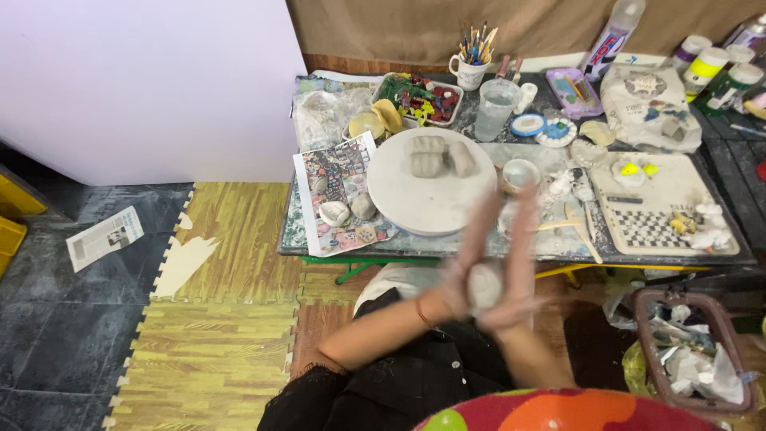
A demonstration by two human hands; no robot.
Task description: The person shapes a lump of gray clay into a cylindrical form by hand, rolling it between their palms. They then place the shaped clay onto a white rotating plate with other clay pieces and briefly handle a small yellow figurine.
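Both hands — left hand (471, 255) and right hand (517, 263), blurred — press a grey clay lump (484, 287) between flat palms, an open grip, just below the table (335, 243) edge — near the round board (427, 203) bearing three clay pieces (435, 156).

table (447, 249): low, glass-topped, just beyond the hands | round white board (427, 203) ahead-left of fingertips | magazine page (339, 195) further left | clear cup (495, 108) ahead | checkered tray (662, 219) to the right
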